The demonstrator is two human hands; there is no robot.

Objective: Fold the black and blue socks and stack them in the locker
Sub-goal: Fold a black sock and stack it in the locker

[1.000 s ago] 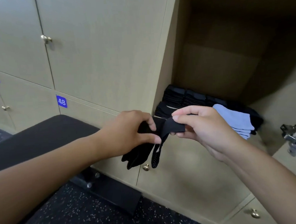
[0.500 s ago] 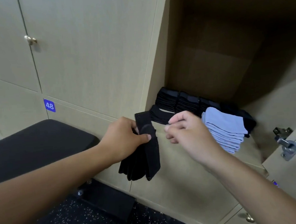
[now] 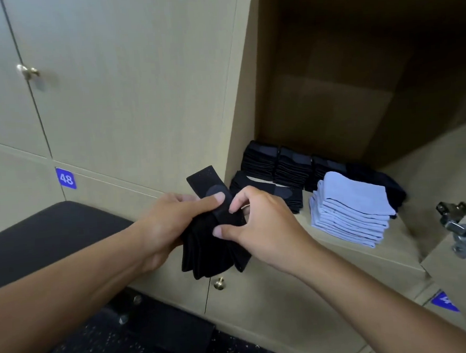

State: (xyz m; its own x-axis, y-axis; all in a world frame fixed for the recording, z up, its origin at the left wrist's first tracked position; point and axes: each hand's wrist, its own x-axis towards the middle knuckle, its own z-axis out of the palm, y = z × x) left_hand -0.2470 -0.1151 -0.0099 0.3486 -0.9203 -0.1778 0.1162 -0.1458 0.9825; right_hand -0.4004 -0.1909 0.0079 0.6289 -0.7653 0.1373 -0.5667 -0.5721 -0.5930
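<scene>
Left hand (image 3: 172, 221) grips the black socks (image 3: 214, 243) w/ thumb on top, held in the air just in front of the open locker (image 3: 339, 238). Right hand (image 3: 259, 229) pinches one edge. Prob. soft, light, floppy: best to hold at the fold so it doesn't flop open.

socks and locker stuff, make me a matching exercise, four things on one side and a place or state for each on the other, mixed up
Things:
1. black socks
2. blue stack
3. hinge
4. 48 label

Places or states:
A. folded pile on the locker shelf, front right
B. held in both hands, outside the locker
C. on a closed door, left of the open locker
D. metal, at the open locker's right edge

Pairs: 1-B, 2-A, 3-D, 4-C
</scene>
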